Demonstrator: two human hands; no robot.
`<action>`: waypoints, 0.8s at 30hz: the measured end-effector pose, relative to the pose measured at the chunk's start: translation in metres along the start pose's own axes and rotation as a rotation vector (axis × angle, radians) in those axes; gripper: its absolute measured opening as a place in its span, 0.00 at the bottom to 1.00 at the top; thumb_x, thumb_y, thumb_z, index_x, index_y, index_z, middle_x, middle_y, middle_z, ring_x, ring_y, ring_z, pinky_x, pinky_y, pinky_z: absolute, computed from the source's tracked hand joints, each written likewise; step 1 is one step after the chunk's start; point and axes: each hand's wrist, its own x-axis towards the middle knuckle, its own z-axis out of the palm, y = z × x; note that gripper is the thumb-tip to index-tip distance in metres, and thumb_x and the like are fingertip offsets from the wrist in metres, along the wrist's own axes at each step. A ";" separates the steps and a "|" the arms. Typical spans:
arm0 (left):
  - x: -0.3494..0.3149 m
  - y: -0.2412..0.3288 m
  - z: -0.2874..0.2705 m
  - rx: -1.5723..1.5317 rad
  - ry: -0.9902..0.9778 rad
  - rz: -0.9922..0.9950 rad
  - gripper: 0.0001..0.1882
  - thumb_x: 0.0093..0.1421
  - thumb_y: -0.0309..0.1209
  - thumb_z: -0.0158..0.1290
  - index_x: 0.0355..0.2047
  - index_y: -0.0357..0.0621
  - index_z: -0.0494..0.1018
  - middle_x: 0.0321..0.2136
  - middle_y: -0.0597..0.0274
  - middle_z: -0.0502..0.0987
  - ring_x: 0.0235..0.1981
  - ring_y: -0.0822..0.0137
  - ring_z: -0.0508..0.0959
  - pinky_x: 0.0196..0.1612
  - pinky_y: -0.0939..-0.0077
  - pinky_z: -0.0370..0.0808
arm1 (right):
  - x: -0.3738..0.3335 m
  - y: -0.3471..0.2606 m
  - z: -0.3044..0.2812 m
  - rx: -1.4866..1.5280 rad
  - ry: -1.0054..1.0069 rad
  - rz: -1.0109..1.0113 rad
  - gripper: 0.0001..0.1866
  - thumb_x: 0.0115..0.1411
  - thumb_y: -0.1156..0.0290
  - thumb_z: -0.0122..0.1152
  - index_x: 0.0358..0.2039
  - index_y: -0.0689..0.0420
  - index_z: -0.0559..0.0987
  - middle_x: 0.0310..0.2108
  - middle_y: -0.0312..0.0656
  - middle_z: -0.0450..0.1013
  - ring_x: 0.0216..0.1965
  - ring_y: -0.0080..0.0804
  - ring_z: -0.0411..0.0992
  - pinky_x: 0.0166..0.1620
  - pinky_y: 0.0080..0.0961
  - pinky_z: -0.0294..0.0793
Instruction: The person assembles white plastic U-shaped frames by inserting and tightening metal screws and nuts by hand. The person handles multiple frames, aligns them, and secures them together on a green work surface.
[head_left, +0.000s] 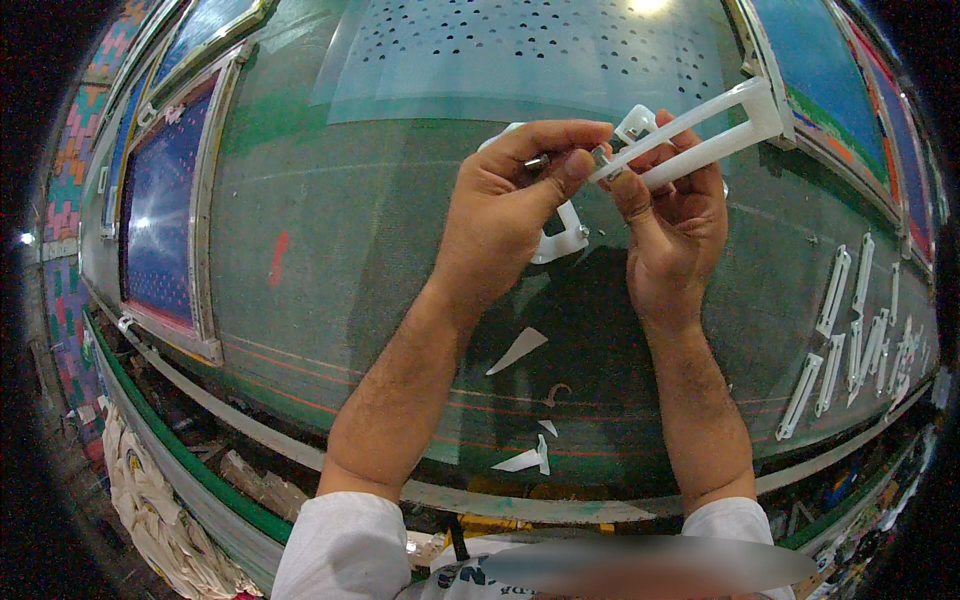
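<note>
My right hand (680, 220) grips a white U-shaped plastic frame (765, 110) with two long arms, held up above the table and tilted to the right. My left hand (500, 205) is closed in a pinch beside the near end of that frame. A small metal piece (537, 162) shows between its thumb and forefinger; its exact kind is hard to make out. Another white plastic part (565, 243) lies under the left hand, partly covered by it. Behind the fingers of the right hand a further white plastic end (636, 124) with a hole shows.
Several slim white plastic strips (830, 290) lie at the right of the green table (320, 240). White scraps (520, 350) lie between my forearms. Framed screens stand at the left (170, 210) and right (830, 80). A translucent sheet with dark dots (440, 80) covers the far side.
</note>
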 end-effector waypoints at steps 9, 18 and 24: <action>0.001 0.002 -0.006 0.009 -0.017 -0.147 0.14 0.64 0.37 0.62 0.44 0.41 0.80 0.31 0.72 0.79 0.33 0.82 0.72 0.36 0.86 0.68 | 0.001 0.000 0.000 -0.013 -0.010 -0.010 0.30 0.57 0.80 0.71 0.59 0.62 0.69 0.43 0.40 0.77 0.44 0.26 0.76 0.51 0.23 0.77; 0.002 -0.004 -0.005 -0.110 -0.049 -0.012 0.18 0.62 0.40 0.63 0.48 0.43 0.80 0.31 0.72 0.79 0.30 0.81 0.70 0.34 0.85 0.68 | 0.001 0.000 0.000 0.015 -0.024 -0.014 0.29 0.58 0.81 0.70 0.58 0.62 0.69 0.43 0.40 0.77 0.44 0.25 0.77 0.50 0.22 0.77; 0.002 -0.005 -0.006 -0.109 -0.057 0.009 0.18 0.63 0.36 0.62 0.50 0.41 0.79 0.37 0.68 0.82 0.32 0.80 0.73 0.37 0.85 0.70 | 0.000 -0.001 0.001 -0.001 -0.014 -0.016 0.29 0.57 0.82 0.69 0.58 0.61 0.69 0.43 0.40 0.78 0.44 0.25 0.77 0.50 0.22 0.77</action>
